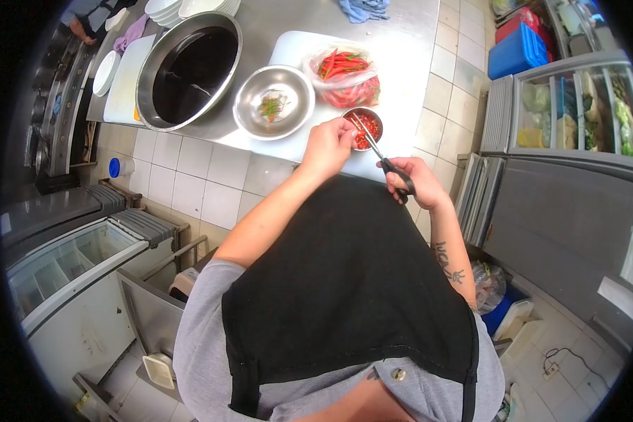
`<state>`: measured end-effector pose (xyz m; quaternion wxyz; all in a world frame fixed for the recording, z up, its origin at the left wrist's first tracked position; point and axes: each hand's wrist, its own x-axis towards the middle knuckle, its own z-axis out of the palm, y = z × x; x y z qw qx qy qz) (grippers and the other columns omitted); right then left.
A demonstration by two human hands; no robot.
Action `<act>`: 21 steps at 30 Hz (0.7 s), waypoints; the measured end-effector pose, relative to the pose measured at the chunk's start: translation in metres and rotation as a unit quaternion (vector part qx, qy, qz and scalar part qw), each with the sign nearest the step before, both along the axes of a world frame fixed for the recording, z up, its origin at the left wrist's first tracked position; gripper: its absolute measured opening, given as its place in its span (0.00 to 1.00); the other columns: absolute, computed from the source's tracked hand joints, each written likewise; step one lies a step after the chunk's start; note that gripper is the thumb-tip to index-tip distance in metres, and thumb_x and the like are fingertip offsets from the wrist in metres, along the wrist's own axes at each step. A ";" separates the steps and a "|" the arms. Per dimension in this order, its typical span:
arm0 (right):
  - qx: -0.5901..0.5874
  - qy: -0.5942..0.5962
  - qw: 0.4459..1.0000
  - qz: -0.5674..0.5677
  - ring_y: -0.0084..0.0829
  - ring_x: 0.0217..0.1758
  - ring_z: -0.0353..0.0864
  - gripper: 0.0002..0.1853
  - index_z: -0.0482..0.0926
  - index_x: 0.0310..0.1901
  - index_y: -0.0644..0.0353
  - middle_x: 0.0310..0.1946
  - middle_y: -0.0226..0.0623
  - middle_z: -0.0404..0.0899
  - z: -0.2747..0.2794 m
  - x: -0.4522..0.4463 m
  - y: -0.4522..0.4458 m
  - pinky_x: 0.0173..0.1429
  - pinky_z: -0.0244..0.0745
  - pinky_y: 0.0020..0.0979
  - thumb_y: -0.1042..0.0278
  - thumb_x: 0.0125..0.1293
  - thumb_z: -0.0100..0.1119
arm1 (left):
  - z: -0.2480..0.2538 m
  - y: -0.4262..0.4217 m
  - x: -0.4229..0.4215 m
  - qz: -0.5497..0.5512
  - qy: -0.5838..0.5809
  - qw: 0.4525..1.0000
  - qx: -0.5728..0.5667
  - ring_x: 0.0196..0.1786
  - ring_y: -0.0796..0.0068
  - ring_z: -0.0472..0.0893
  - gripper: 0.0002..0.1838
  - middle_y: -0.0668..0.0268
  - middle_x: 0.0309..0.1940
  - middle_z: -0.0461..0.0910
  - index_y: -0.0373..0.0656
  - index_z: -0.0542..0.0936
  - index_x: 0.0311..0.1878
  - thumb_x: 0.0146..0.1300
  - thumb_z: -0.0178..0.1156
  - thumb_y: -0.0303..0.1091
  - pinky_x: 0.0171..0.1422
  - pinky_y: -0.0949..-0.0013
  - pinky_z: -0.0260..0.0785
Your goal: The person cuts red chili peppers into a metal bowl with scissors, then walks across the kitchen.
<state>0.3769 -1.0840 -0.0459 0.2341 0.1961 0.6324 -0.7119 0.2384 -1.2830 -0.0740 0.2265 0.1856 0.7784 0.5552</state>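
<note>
My right hand (416, 181) grips black-handled scissors (373, 144), their blades reaching over a small metal bowl (380, 125) of cut red chili pieces (363, 139). Beside the blades, the fingers of my left hand (330, 146) are pinched together at the bowl's left rim; whatever sits between the fingertips is hidden. Just behind, a clear plastic bag (314, 69) bulges with whole red chilies (343, 65). To its left stands a wider metal bowl (250, 116) holding a few green and orange-red scraps (273, 107), likely chili stems. These stand on or at a white cutting board (288, 50).
A large metal basin (142, 105) of dark liquid stands left on the steel table (401, 49). Stacked white dishes (165, 10) and a blue cloth (364, 9) lie farther back. Glass-topped fridges flank both sides. Another person's hand (83, 32) shows at upper left.
</note>
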 end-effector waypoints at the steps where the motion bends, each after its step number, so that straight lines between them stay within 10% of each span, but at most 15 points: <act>1: -0.003 0.000 1.000 0.000 0.19 0.24 0.76 0.30 0.81 0.57 0.65 0.26 0.27 0.78 0.000 0.000 0.000 0.27 0.71 0.24 0.49 0.63 0.76 | -0.001 0.000 0.000 -0.001 0.001 1.000 0.000 0.32 0.77 0.86 0.07 0.60 0.29 0.87 0.32 0.82 0.44 0.71 0.61 0.27 0.39 0.70 0.76; 21: 0.016 -0.007 1.000 -0.020 0.17 0.21 0.74 0.30 0.82 0.56 0.66 0.23 0.26 0.78 -0.007 0.000 -0.006 0.24 0.69 0.21 0.52 0.60 0.79 | -0.002 0.000 0.001 -0.023 0.033 0.997 -0.066 0.32 0.72 0.87 0.07 0.57 0.28 0.87 0.33 0.84 0.42 0.69 0.63 0.29 0.39 0.68 0.77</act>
